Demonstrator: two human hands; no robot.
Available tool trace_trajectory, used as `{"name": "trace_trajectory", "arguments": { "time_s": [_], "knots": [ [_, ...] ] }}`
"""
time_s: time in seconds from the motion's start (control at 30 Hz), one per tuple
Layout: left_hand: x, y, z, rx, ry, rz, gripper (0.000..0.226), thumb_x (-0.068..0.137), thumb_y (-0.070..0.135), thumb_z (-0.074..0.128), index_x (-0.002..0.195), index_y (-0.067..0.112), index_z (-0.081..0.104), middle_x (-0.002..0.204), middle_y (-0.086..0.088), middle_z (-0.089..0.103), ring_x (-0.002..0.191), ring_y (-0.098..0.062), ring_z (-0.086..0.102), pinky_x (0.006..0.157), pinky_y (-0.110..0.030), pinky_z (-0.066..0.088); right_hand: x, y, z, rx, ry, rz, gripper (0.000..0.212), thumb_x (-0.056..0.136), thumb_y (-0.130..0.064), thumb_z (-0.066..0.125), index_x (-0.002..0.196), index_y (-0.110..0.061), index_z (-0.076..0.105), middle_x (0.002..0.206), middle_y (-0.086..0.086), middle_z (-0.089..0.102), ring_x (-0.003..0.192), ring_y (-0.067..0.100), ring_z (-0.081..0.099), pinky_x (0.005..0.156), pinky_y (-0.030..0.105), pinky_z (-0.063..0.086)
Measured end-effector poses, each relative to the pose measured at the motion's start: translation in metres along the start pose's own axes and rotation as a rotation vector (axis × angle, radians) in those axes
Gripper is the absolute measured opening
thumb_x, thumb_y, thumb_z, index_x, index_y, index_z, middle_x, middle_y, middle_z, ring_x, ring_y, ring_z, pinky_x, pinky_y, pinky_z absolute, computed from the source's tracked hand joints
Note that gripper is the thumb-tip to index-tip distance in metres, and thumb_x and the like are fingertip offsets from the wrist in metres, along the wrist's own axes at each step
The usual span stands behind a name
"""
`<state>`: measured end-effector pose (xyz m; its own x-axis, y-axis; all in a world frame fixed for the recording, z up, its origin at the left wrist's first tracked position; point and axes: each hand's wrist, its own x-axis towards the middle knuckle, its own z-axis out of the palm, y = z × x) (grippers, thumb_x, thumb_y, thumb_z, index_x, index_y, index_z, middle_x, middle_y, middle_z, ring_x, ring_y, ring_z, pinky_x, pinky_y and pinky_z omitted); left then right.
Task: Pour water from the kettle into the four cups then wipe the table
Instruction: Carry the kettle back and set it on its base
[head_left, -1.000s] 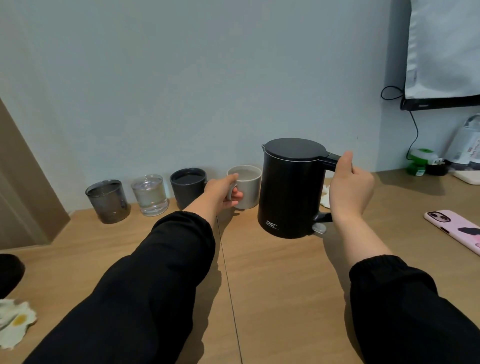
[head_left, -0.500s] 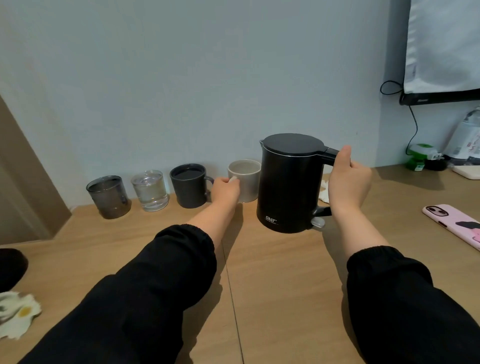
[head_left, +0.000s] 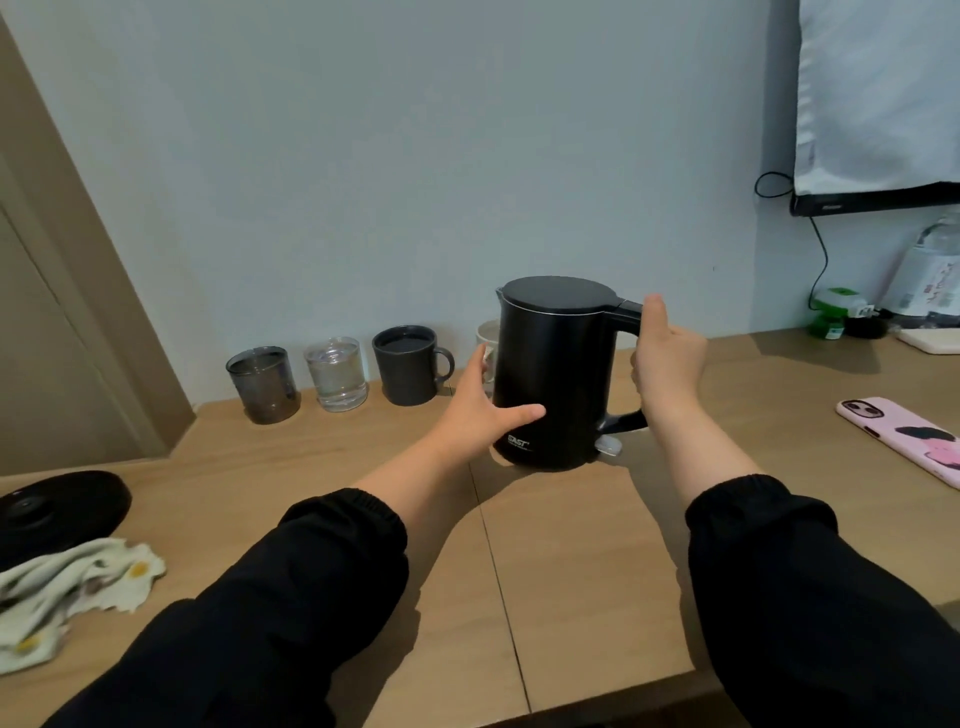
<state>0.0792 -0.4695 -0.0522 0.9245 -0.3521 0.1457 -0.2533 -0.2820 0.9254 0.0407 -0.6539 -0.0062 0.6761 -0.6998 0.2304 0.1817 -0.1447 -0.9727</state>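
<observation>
Right hand (head_left: 670, 358) grips the kettle (head_left: 556, 374) handle; left hand (head_left: 483, 410) flat against its side.
Clear glass (head_left: 336, 374) holds water; dark mug (head_left: 408, 364) looks full.

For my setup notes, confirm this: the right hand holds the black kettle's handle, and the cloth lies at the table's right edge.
Wrong side: the head view shows the cloth at the table's left edge. The right hand does hold the black kettle by its handle.
</observation>
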Motion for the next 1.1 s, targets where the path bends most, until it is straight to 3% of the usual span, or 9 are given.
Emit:
{"name": "trace_trajectory", "arguments": {
  "time_s": [0.1, 0.23, 0.4, 0.5, 0.6, 0.8, 1.1],
  "knots": [
    [-0.020, 0.001, -0.018, -0.006, 0.004, 0.045, 0.096, 0.076, 0.019, 0.079, 0.147, 0.026, 0.015, 0.132, 0.012, 0.038, 0.125, -0.007, 0.037, 0.096, -0.020, 0.032, -0.022, -0.010, 0.016, 0.044, -0.049, 0.039, 0.051, 0.060, -0.070, 0.045, 0.058, -0.022, 0.028, 0.062, 0.009, 0.028, 0.062, 0.025, 0.029, 0.055, 0.038, 0.023],
    [-0.047, -0.002, -0.059, 0.031, 0.081, 0.056, 0.099, 0.073, 0.023, 0.080, 0.147, 0.028, 0.015, 0.141, 0.008, 0.036, 0.119, -0.004, 0.035, 0.097, -0.024, 0.032, -0.055, -0.028, 0.043, 0.088, -0.128, 0.021, 0.049, 0.058, -0.067, 0.044, 0.057, -0.020, 0.031, 0.063, 0.010, 0.031, 0.062, 0.025, 0.031, 0.057, 0.039, 0.026],
    [-0.093, -0.002, -0.127, 0.130, 0.233, 0.052, 0.096, 0.072, 0.027, 0.081, 0.145, 0.029, 0.019, 0.143, 0.006, 0.039, 0.122, -0.008, 0.039, 0.099, -0.028, 0.033, -0.099, -0.046, 0.096, 0.120, -0.231, -0.020, 0.049, 0.087, -0.052, 0.050, 0.059, -0.018, 0.028, 0.055, 0.004, 0.027, 0.050, 0.020, 0.028, 0.051, 0.031, 0.027],
    [-0.126, -0.007, -0.177, 0.183, 0.333, 0.023, 0.096, 0.072, 0.031, 0.081, 0.145, 0.029, 0.019, 0.145, 0.005, 0.039, 0.129, -0.016, 0.040, 0.102, -0.034, 0.037, -0.131, -0.060, 0.141, 0.172, -0.325, -0.052, 0.047, 0.087, -0.050, 0.050, 0.059, -0.018, 0.030, 0.056, 0.003, 0.027, 0.053, 0.020, 0.028, 0.049, 0.031, 0.024],
    [-0.162, -0.013, -0.228, 0.187, 0.422, -0.002, 0.097, 0.072, 0.029, 0.081, 0.146, 0.028, 0.018, 0.142, 0.009, 0.039, 0.122, -0.007, 0.039, 0.100, -0.029, 0.036, -0.169, -0.071, 0.188, 0.230, -0.442, -0.040, 0.049, 0.090, -0.046, 0.050, 0.056, -0.020, 0.028, 0.049, -0.001, 0.028, 0.046, 0.018, 0.028, 0.048, 0.029, 0.023],
    [-0.208, -0.036, -0.314, 0.225, 0.620, -0.060, 0.096, 0.067, 0.026, 0.084, 0.142, 0.021, 0.025, 0.123, 0.014, 0.042, 0.113, -0.004, 0.040, 0.092, -0.022, 0.035, -0.243, -0.099, 0.269, 0.275, -0.647, -0.062, 0.049, 0.060, -0.067, 0.044, 0.056, -0.022, 0.026, 0.059, 0.004, 0.023, 0.056, 0.022, 0.023, 0.055, 0.037, 0.019],
    [-0.223, -0.078, -0.376, 0.153, 0.683, -0.145, 0.099, 0.063, 0.022, 0.087, 0.142, 0.020, 0.028, 0.129, 0.009, 0.045, 0.119, -0.008, 0.043, 0.099, -0.029, 0.039, -0.287, -0.087, 0.338, 0.240, -0.714, -0.037, 0.049, 0.074, -0.060, 0.048, 0.055, -0.023, 0.024, 0.056, 0.002, 0.023, 0.057, 0.022, 0.025, 0.057, 0.035, 0.023]
  ]
}}
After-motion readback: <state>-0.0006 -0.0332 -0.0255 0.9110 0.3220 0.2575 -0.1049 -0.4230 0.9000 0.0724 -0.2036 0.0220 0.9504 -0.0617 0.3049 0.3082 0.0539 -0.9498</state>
